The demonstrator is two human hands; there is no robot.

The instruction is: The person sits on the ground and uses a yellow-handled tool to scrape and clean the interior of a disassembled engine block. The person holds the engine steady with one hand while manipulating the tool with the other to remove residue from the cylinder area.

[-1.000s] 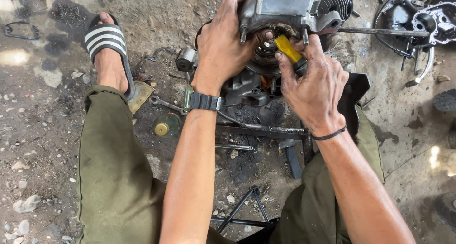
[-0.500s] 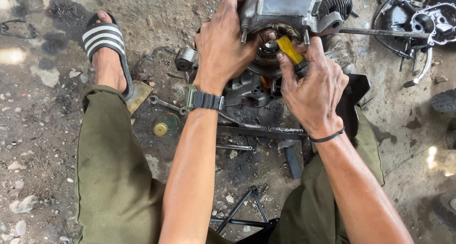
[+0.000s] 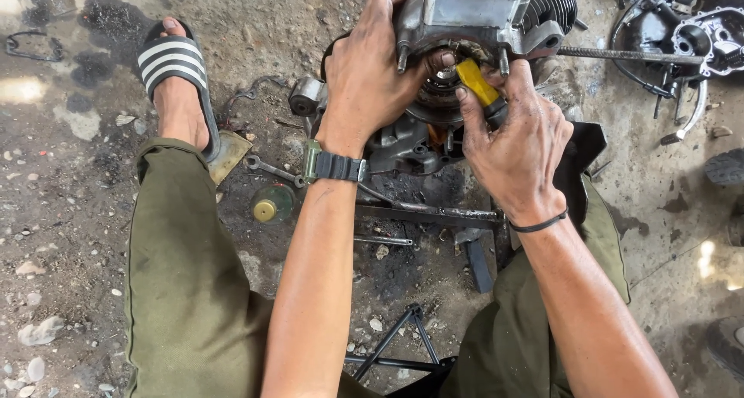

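A grey metal engine block with a finned cylinder stands on the dirty floor at the top middle. My left hand grips its left side, fingers reaching into the round opening underneath. My right hand is closed around a tool with a yellow handle, whose tip points into that same opening. The tool's tip is hidden inside the engine. A dark watch sits on my left wrist, a thin black band on my right.
A wrench and a small round green and yellow cap lie by my left knee. My left foot wears a striped sandal. Metal rods lie between my legs. More engine parts sit at the top right.
Both hands stay on the engine; the yellow-handled tool has shifted only slightly in my right hand.
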